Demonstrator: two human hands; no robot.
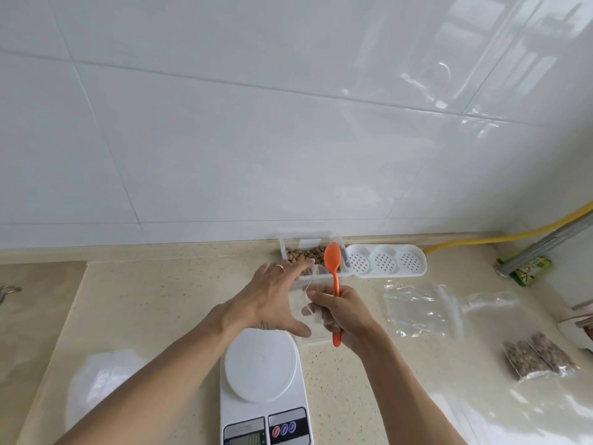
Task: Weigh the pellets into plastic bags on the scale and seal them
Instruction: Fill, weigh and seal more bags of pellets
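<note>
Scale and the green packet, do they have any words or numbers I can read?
Nothing here can be read clearly.
Scale display: cut off at the picture's edge, digits unreadable.
Scale buttons: markings too small.
Green packet: printing too blurred.
Label on the pellet box: looks blank.
</note>
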